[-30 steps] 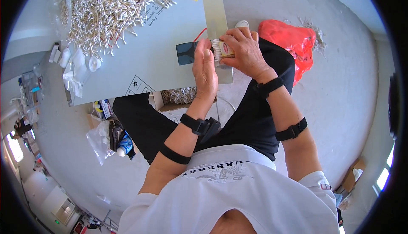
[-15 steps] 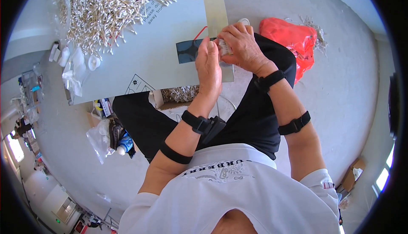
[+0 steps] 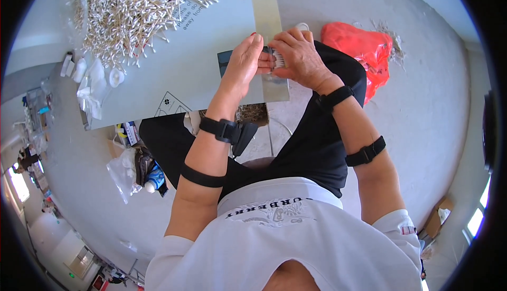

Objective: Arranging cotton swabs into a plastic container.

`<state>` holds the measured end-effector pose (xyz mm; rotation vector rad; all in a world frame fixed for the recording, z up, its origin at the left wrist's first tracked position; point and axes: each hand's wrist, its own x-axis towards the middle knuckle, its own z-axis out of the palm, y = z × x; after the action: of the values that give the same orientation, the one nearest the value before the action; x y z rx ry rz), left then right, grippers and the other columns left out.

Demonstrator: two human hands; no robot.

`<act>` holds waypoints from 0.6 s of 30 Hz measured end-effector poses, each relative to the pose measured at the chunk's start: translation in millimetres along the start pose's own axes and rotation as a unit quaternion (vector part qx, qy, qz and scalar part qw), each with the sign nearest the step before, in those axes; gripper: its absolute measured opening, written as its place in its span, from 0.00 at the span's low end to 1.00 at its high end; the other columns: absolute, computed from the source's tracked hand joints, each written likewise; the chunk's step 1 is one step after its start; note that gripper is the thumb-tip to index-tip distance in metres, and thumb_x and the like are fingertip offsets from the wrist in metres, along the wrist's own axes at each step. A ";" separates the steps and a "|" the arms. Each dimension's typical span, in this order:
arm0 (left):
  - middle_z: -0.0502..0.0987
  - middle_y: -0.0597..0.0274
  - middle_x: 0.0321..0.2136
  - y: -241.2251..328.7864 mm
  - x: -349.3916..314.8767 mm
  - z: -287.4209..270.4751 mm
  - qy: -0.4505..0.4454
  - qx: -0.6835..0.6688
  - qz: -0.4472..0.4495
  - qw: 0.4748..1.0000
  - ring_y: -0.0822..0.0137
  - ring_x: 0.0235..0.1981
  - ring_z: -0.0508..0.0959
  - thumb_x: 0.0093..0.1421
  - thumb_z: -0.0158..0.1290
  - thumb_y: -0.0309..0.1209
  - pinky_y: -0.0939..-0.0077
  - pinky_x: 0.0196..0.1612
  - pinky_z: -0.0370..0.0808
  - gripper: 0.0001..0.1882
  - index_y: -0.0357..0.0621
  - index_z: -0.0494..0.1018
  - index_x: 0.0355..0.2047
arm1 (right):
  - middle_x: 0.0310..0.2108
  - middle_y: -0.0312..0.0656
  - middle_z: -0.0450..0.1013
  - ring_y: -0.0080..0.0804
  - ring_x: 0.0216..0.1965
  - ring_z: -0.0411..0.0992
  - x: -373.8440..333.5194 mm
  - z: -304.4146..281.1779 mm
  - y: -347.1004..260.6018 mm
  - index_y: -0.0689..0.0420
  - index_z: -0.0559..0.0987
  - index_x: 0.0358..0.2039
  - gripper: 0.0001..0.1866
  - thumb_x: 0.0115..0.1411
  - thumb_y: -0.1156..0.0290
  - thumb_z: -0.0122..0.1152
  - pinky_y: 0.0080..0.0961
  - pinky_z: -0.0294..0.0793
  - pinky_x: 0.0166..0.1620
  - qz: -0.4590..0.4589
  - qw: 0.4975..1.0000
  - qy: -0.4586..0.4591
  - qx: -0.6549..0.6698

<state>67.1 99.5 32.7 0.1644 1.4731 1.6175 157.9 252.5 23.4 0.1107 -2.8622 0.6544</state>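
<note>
A small bundle of cotton swabs [image 3: 278, 59] with white tips is gripped by my right hand [image 3: 303, 59], its fingers curled round it from the right. My left hand [image 3: 245, 63] is open beside the bundle's left end. Its thumb points up, and its outstretched fingers reach to the swabs, apparently touching them. Both hands are over the right edge of the grey table [image 3: 211, 87]. A dark strip [image 3: 227, 65] lies on the tabletop, partly covered by my left hand. At the table's far left is a big heap of loose cotton swabs [image 3: 129, 13].
White rolls [image 3: 116, 77] and crumpled clear plastic [image 3: 92, 87] sit at the table's left edge. Under the near edge stands an open box of swabs [image 3: 253, 112], between my knees. On the floor at right is a red plastic bag [image 3: 356, 43]; bags and a bottle [image 3: 154, 180] lie at left.
My left hand has moved left and its palm has turned, its fingers now stretched toward the bundle. My right hand stays almost in place, holding the swabs.
</note>
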 end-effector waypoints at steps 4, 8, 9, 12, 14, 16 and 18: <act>0.78 0.48 0.33 4.3 1.6 -2.9 0.008 0.073 0.008 0.997 0.63 0.34 0.80 0.67 0.42 0.50 0.70 0.39 0.77 0.28 0.37 0.64 0.53 | 0.43 0.35 0.69 0.36 0.49 0.63 -0.6 -0.2 1.9 0.54 0.76 0.44 0.31 0.35 0.65 0.74 0.35 0.58 0.52 0.007 1.000 -0.001 -0.020; 0.79 0.51 0.31 4.1 -11.1 -5.7 0.006 0.218 0.011 0.976 0.67 0.29 0.79 0.68 0.41 0.49 0.74 0.34 0.75 0.26 0.37 0.68 0.49 | 0.44 0.34 0.69 0.36 0.49 0.63 -3.8 -1.1 2.2 0.53 0.75 0.45 0.32 0.36 0.64 0.74 0.35 0.58 0.53 0.001 1.000 -0.007 -0.018; 0.79 0.51 0.31 1.5 -13.3 -5.6 0.007 0.219 0.011 0.976 0.67 0.29 0.79 0.68 0.41 0.49 0.74 0.34 0.75 0.26 0.37 0.68 0.49 | 0.44 0.34 0.69 0.35 0.50 0.63 -3.6 -1.0 1.4 0.53 0.75 0.46 0.32 0.36 0.64 0.74 0.35 0.58 0.53 0.004 1.000 -0.008 -0.021; 0.79 0.52 0.31 -8.6 -19.4 -1.7 0.041 0.199 0.038 0.978 0.69 0.30 0.79 0.69 0.40 0.48 0.76 0.32 0.73 0.25 0.37 0.68 0.49 | 0.45 0.34 0.69 0.35 0.50 0.63 -5.7 -0.4 0.1 0.53 0.75 0.47 0.33 0.36 0.63 0.74 0.36 0.57 0.53 0.010 1.000 -0.007 -0.021; 0.79 0.53 0.31 -13.2 -27.1 3.4 0.122 0.168 0.023 0.978 0.69 0.30 0.79 0.69 0.41 0.47 0.78 0.33 0.72 0.25 0.36 0.66 0.51 | 0.45 0.34 0.69 0.35 0.50 0.63 -8.2 0.9 1.4 0.53 0.75 0.48 0.34 0.37 0.63 0.74 0.36 0.57 0.54 0.015 1.000 -0.003 -0.023; 0.79 0.53 0.31 -21.5 -32.9 4.9 0.130 0.127 0.038 0.983 0.69 0.31 0.79 0.69 0.42 0.46 0.78 0.34 0.72 0.25 0.35 0.65 0.52 | 0.45 0.34 0.68 0.35 0.50 0.63 -8.5 0.9 0.1 0.53 0.75 0.48 0.34 0.37 0.62 0.74 0.37 0.57 0.54 0.015 1.000 -0.001 -0.021; 0.79 0.53 0.32 -26.6 -34.0 6.8 0.137 0.085 0.053 0.985 0.69 0.32 0.79 0.68 0.42 0.45 0.78 0.35 0.72 0.25 0.34 0.64 0.53 | 0.45 0.34 0.68 0.35 0.50 0.63 -8.0 0.5 0.0 0.52 0.75 0.48 0.34 0.38 0.62 0.74 0.37 0.57 0.54 0.012 1.000 0.003 -0.022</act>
<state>104.7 77.8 27.7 0.1208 1.8434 1.6476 165.6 252.5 21.3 0.0674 -2.8755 0.5941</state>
